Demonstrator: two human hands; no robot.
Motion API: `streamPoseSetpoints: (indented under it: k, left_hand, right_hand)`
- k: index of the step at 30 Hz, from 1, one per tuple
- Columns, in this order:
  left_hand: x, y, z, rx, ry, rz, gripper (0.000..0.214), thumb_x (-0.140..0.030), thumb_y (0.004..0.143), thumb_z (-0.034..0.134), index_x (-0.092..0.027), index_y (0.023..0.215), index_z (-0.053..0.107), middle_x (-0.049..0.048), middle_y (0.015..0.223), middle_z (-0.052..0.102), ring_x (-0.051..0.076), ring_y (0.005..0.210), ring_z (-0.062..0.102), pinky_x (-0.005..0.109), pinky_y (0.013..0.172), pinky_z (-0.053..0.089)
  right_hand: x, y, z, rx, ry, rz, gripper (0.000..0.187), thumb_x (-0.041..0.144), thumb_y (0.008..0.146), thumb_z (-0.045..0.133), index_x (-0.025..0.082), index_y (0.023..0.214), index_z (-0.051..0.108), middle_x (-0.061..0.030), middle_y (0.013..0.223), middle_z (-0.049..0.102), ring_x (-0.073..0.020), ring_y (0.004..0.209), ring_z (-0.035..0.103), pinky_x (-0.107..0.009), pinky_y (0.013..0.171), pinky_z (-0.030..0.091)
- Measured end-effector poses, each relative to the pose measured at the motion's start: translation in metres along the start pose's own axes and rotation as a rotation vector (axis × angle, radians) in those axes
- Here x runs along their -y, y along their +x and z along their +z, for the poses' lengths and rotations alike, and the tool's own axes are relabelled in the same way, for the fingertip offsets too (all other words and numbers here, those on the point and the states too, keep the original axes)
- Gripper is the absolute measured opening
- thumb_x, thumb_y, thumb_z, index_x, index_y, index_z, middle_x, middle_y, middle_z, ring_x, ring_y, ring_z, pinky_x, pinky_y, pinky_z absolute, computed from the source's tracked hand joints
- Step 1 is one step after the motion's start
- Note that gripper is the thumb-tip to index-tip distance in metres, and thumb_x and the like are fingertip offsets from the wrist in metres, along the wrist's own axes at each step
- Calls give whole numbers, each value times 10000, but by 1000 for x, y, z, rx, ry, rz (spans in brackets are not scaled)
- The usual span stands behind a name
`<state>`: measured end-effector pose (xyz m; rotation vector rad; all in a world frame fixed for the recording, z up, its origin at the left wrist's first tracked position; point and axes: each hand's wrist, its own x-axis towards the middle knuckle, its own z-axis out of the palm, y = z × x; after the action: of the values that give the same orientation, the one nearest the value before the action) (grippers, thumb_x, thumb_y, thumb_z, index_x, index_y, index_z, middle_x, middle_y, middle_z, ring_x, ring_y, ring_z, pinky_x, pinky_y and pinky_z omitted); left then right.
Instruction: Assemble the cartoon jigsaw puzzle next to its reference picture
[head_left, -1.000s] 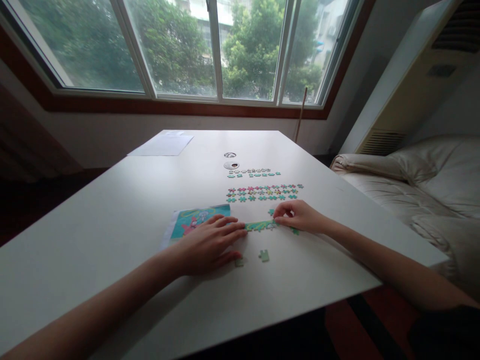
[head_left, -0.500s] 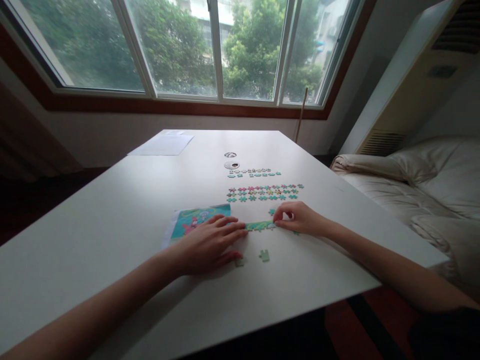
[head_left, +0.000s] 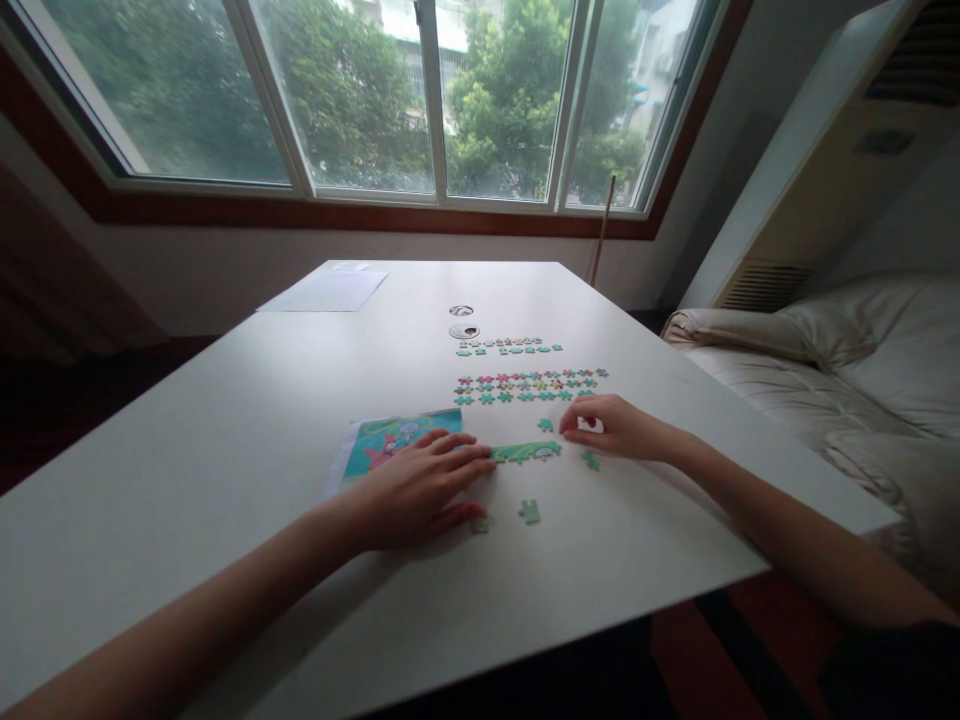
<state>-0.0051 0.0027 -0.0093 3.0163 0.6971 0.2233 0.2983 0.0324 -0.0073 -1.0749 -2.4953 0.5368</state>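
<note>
My left hand [head_left: 420, 490] lies flat on the white table [head_left: 225, 420], fingers stretched out, its fingertips resting on the left end of a joined strip of green puzzle pieces [head_left: 525, 452]. It partly covers a teal picture sheet [head_left: 390, 435]. My right hand [head_left: 615, 425] hovers just right of the strip, fingers curled with thumb and forefinger apart, near a loose teal piece [head_left: 545, 425]. I cannot make out anything in its fingers. Another loose piece [head_left: 591, 461] lies below that hand. Two pale green pieces [head_left: 529, 511] lie near my left thumb.
Rows of sorted puzzle pieces [head_left: 529, 384] lie further back, with a shorter row [head_left: 506, 347] behind them. Two small round lids [head_left: 463, 330] and a sheet of paper [head_left: 322, 290] lie toward the window. A cushioned sofa [head_left: 825, 370] stands to the right.
My right hand has lifted off the right end of the green strip and moved up and to the right. The left hand has stayed in place.
</note>
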Motion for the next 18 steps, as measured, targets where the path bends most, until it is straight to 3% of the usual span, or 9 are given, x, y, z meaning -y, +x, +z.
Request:
streamPoseSetpoints:
  k: [8, 10, 15, 18]
  left_hand:
    - [3, -3, 1, -3, 35, 11, 357, -381, 919, 408, -204, 1225, 461, 89, 1246, 532, 275, 1159, 434, 441, 958, 329]
    - [3, -4, 0, -3, 35, 5, 351, -385, 916, 410, -209, 1214, 468, 93, 1242, 525, 275, 1140, 448, 443, 953, 336]
    - [3, -4, -1, -19, 35, -21, 337, -388, 909, 420, -225, 1199, 477, 97, 1231, 506, 273, 1081, 482, 437, 926, 363]
    - [2, -3, -2, -19, 29, -17, 334, -389, 909, 420, -222, 1191, 481, 94, 1215, 515, 271, 1073, 483, 428, 918, 366]
  right_hand:
    - [-24, -7, -26, -40, -126, 107, 187, 317, 821, 519, 174, 799, 637, -31, 729, 628, -124, 627, 498, -246, 616, 391]
    - [-24, -10, -30, 32, -80, 142, 206, 349, 815, 528, 176, 805, 640, -29, 730, 622, -125, 632, 500, -243, 604, 391]
    - [-16, -15, -33, 349, 94, 165, 269, 435, 753, 605, 185, 847, 636, -7, 722, 584, -124, 654, 502, -225, 560, 377]
    - [-10, -15, -28, 395, 138, 176, 331, 437, 703, 658, 185, 914, 621, 8, 706, 554, -113, 629, 482, -221, 554, 373]
